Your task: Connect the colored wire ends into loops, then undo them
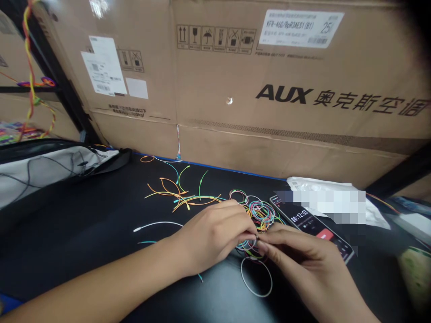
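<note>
My left hand (218,229) and my right hand (303,260) meet over the black tabletop, each pinching with thumb and fingertips. Between them shows a small dark clasp (257,237), seemingly on a thin wire loop that my fingers mostly hide. Just below, a whitish wire loop (271,280) forms a closed ring; whether it touches my fingers is unclear. Behind my fingertips lies a pile of coloured wire loops (261,211) in pink, blue, yellow and green. Open lengths of orange, yellow and green wire (180,194) are scattered farther left, with a white wire (158,223) nearer my left forearm.
A phone (313,224) with a running timer lies right of the pile, beside a white plastic bag (323,184). Large cardboard boxes (208,85) stand along the back edge. A grey-and-black bag (57,166) sits at the left, near a hanging twisted cord (30,58).
</note>
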`<state>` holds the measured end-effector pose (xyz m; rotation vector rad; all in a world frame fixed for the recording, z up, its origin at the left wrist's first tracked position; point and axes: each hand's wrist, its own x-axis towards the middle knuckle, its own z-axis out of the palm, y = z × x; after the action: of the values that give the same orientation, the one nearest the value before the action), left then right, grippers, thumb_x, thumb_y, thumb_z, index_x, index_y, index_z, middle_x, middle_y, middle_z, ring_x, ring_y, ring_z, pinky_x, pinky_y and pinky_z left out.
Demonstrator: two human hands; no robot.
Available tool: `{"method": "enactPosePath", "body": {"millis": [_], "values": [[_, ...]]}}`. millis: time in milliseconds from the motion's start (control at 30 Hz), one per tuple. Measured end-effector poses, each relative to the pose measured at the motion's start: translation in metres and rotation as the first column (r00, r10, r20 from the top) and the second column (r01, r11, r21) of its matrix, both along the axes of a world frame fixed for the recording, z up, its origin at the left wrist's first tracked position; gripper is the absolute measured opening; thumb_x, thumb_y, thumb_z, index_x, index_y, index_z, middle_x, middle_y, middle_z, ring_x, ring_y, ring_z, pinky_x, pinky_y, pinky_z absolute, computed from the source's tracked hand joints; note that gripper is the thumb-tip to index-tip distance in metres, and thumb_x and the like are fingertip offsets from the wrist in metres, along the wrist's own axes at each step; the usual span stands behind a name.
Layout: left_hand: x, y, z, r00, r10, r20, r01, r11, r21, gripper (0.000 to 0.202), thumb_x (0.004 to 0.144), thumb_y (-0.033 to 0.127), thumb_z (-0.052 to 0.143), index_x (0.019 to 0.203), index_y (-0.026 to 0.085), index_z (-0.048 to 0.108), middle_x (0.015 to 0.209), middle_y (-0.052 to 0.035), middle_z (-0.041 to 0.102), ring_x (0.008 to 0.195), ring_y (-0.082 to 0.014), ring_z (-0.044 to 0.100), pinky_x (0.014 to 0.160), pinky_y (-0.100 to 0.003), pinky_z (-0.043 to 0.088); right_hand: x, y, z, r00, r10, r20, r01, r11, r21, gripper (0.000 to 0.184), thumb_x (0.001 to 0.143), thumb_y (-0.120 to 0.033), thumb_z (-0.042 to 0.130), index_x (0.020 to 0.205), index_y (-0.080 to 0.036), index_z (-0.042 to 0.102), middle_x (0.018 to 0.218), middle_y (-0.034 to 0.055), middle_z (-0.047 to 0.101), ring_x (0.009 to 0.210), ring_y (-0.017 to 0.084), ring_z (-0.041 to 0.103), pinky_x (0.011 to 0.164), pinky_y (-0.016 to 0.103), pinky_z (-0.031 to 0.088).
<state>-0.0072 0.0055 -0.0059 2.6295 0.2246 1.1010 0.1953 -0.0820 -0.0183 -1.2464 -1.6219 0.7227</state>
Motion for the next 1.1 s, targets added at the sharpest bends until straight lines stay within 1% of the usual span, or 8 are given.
{"method": "enactPosePath", "body": {"millis": [300,533,633,700,800,933,1000,1100], "values": [[0.000,-0.001,0.001,1.000,-0.018,-0.008,0.018,1.000,0.001,0.012,0.103,0.013,0.052,0.099,0.015,0.063,0.083,-0.0046,0.067,0.074,-0.0153,0.054,0.071,-0.029,0.050,0.003,0.002,0.004,0.997,0.046,0.055,-0.046,0.999,-0.011,0.016,0.094,-0.028,0.070,0.096,-0.033,0.085,0.077,0.0010,0.073,0.072,0.021,0.069,0.064,0.030,0.053],[0.002,-0.001,-0.003,0.997,0.001,-0.072,0.002,0.999,0.043,0.011,0.101,0.012,0.055,0.097,0.013,0.065,0.081,-0.0043,0.065,0.071,-0.0163,0.050,0.067,-0.028,0.046,0.005,0.001,0.003,0.942,0.096,0.321,-0.146,0.980,0.135,0.026,0.100,-0.014,0.057,0.100,-0.028,0.080,0.078,0.0020,0.068,0.066,0.018,0.064,0.058,0.028,0.050],[0.003,-0.004,-0.004,0.990,0.056,-0.132,-0.045,0.996,0.080,0.015,0.103,0.013,0.052,0.097,0.013,0.066,0.083,-0.0045,0.065,0.070,-0.0167,0.050,0.066,-0.029,0.045,0.005,0.000,0.006,0.942,0.066,0.331,-0.128,0.977,0.171,0.026,0.098,-0.015,0.058,0.092,-0.028,0.080,0.076,0.0023,0.068,0.062,0.018,0.064,0.054,0.028,0.050],[0.004,-0.008,-0.002,0.988,0.087,-0.129,-0.075,0.992,0.099,0.018,0.104,0.014,0.049,0.095,0.013,0.065,0.084,-0.0048,0.065,0.070,-0.0165,0.050,0.066,-0.029,0.045,0.005,0.001,0.008,0.972,0.060,0.229,-0.085,0.991,0.101,0.021,0.095,-0.019,0.065,0.089,-0.030,0.082,0.075,0.0021,0.071,0.064,0.019,0.067,0.056,0.027,0.052],[0.003,-0.014,0.002,0.992,0.106,-0.069,-0.098,0.988,0.116,0.023,0.105,0.014,0.047,0.090,0.011,0.064,0.082,-0.0053,0.065,0.068,-0.0151,0.050,0.065,-0.028,0.045,0.006,0.004,0.008,0.997,0.064,-0.043,-0.070,0.986,-0.152,0.009,0.087,-0.030,0.078,0.080,-0.030,0.084,0.070,0.0023,0.075,0.063,0.020,0.069,0.055,0.026,0.054],[0.003,-0.015,0.006,0.994,0.097,-0.059,-0.085,0.981,0.174,0.027,0.105,0.012,0.043,0.090,0.011,0.066,0.079,-0.0050,0.065,0.066,-0.0153,0.048,0.063,-0.029,0.044,0.009,0.007,0.002,0.931,0.016,-0.365,-0.193,0.869,-0.456,0.023,0.078,-0.045,0.087,0.071,-0.023,0.081,0.059,0.0007,0.069,0.038,0.006,0.042,0.035,0.019,0.030],[0.003,-0.014,0.006,0.993,0.095,-0.063,-0.081,0.977,0.199,0.030,0.106,0.011,0.041,0.092,0.012,0.068,0.078,-0.0050,0.064,0.066,-0.0162,0.047,0.062,-0.030,0.044,0.008,0.006,0.003,0.892,-0.028,-0.450,-0.239,0.817,-0.525,0.029,0.073,-0.047,0.091,0.070,-0.021,0.080,0.057,-0.0007,0.066,0.034,0.001,0.032,0.033,0.017,0.023],[0.004,-0.015,0.007,0.996,0.084,-0.039,-0.075,0.977,0.202,0.031,0.106,0.012,0.042,0.092,0.011,0.070,0.077,-0.0049,0.064,0.065,-0.0163,0.048,0.063,-0.029,0.044,0.008,0.004,0.008,0.876,-0.059,-0.480,-0.248,0.797,-0.551,0.029,0.066,-0.043,0.096,0.070,-0.019,0.080,0.059,-0.0005,0.067,0.034,0.000,0.032,0.033,0.017,0.022]]}}
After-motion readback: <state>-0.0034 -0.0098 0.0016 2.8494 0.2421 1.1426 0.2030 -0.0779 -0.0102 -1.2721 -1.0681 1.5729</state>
